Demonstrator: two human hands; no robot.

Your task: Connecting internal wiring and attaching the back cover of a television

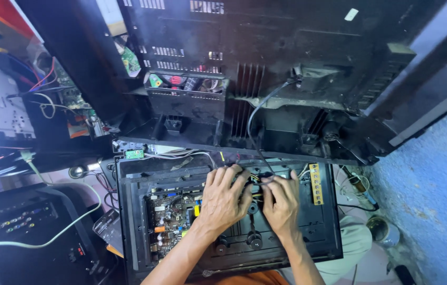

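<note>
An opened black television chassis (139,221) lies flat in front of me, with a circuit board (171,214) on its left side. My left hand (223,200) rests palm down over the middle of the chassis, fingers spread on a bundle of wires (255,178). Beside it, my right hand (281,203) pinches the same wires between fingertips. A black cable (255,113) runs from the wires up to the raised black back cover (286,79). What lies under my palms is hidden.
A narrow yellow board (315,183) sits at the chassis's right. Other black sets and a white cable (54,237) crowd the left. A blue wall (434,190) stands at right, with a metal can (384,230) on the floor.
</note>
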